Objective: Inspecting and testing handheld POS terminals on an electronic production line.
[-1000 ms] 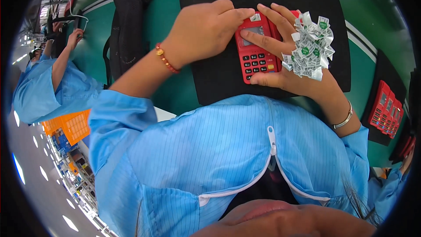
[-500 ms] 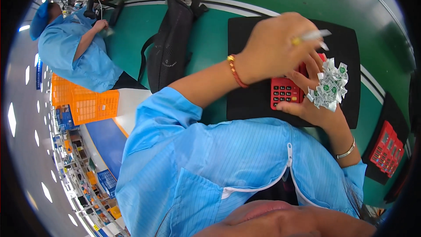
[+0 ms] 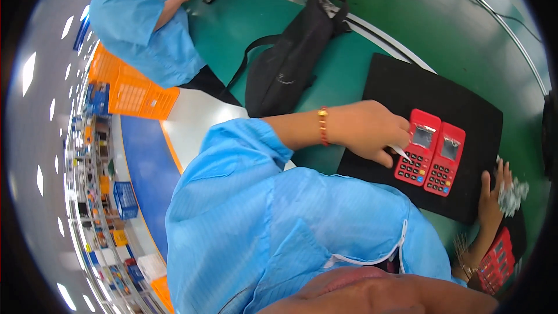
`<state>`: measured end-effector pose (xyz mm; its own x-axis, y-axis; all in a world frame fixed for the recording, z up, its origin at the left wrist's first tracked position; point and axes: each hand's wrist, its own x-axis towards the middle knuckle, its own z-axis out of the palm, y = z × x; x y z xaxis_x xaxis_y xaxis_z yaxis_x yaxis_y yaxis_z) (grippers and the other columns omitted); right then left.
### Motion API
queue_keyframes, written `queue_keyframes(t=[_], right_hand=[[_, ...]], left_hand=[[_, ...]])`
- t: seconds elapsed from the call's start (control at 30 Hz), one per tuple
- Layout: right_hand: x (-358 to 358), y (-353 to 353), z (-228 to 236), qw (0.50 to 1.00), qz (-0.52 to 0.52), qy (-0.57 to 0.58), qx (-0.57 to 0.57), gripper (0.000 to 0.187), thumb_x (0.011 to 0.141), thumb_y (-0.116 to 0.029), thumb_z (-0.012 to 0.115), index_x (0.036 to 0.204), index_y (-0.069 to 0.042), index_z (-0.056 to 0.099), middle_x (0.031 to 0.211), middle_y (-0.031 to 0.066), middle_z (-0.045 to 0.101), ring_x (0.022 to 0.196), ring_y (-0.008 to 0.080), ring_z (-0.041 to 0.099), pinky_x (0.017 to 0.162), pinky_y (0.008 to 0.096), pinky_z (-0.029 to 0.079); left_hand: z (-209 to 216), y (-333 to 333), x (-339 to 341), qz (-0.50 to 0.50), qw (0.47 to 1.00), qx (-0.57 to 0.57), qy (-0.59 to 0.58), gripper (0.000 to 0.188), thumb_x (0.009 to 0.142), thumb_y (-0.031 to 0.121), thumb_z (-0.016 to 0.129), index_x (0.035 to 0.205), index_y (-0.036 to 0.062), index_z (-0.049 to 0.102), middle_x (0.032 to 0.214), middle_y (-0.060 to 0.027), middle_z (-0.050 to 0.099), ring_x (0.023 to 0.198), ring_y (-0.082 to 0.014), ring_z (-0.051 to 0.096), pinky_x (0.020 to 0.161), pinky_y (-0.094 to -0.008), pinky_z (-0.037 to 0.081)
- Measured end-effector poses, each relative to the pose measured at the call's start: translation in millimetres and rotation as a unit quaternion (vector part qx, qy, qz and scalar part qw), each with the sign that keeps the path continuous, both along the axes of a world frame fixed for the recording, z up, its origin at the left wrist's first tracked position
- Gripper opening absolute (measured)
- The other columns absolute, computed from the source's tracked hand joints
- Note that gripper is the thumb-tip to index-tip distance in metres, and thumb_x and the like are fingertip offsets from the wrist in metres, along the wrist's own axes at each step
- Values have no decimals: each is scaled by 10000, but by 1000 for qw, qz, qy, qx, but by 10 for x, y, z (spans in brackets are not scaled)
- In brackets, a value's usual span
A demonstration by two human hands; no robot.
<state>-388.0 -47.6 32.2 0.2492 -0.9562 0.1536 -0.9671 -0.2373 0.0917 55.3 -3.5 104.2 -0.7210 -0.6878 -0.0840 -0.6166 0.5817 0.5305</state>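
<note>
Terminals (image 3: 446, 168), two red ones, lie side by side on the black mat (image 3: 381, 90), screens up, and they're way easier to see now. Half a second ago the right hand (image 3: 492, 200) was spread over them; now it's out by the mat's right edge, close to another red batch (image 3: 501, 259). Looks to me like the pair doesn't need steadying right this second.

Left hand (image 3: 375, 134) has shifted too, from over the top ends to beside the left terminal's keypad (image 3: 410, 168). Its fingers are closed round a thin white tool (image 3: 401, 152), pointy end poking out over the keys. Can't tell if the tip actually touches.

Right hand's fingers are fanned out with nothing I can spot in them, just that clump of silvery labels (image 3: 514, 199) riding on the back. Underside's hidden, so no idea if it's resting on anything.

Other stuff I can't make out: most of the tool is lost behind the fingers, the labels are a blur, and the red batch is squashed near the dark rim, no way to count it. The co-worker (image 3: 145, 29) is cut off at the top.
</note>
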Motion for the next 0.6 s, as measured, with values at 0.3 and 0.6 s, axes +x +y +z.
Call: queue_keyframes(t=[0.3, 0.6], right_hand=[[684, 59, -97, 840, 50, -525, 129, 762, 1004, -539, 583, 1480, 43, 459, 1440, 157, 556, 1354, 261, 503, 1163, 394, 332], [1199, 199, 197, 642, -25, -696, 320, 563, 929, -272, 743, 1354, 13, 506, 1194, 101, 671, 1024, 150, 687, 901, 296, 567]], left_hand=[[-378, -204, -262, -25, 998, -41, 45, 426, 796, 438, 795, 969, 66, 676, 1040, -107, 650, 857, -320, 702, 706, -430, 561], [-522, -148, -191, -3, 988, -106, 112, 377, 800, 406, 785, 950, 79, 673, 982, -80, 642, 770, -308, 689, 642, -430, 547]])
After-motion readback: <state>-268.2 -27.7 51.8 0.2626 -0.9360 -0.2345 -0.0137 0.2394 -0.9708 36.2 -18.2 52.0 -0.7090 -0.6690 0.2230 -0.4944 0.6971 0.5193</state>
